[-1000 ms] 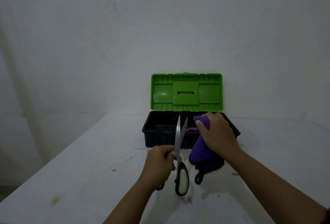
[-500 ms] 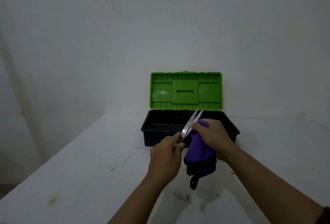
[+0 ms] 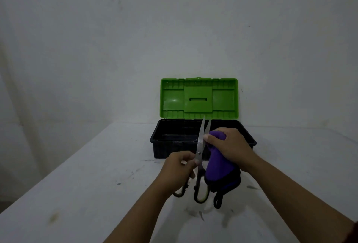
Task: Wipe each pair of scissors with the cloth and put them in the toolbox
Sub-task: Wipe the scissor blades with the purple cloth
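Two hands at work. Left hand clasps scissors near pivot, blades slightly parted, tips up, above table. Right hand grips purple cloth, thumb pressing it to right blade. Green-black handles hang below. Toolbox behind hands on white table, green lid standing open against wall.

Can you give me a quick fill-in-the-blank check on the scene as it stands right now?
1. The left hand holds the scissors with the blades pointing ____.
2. The right hand presses a ____ cloth against the blades.
3. The toolbox lid is ____.
4. The lid is coloured ____.

Missing words: up; purple; open; green
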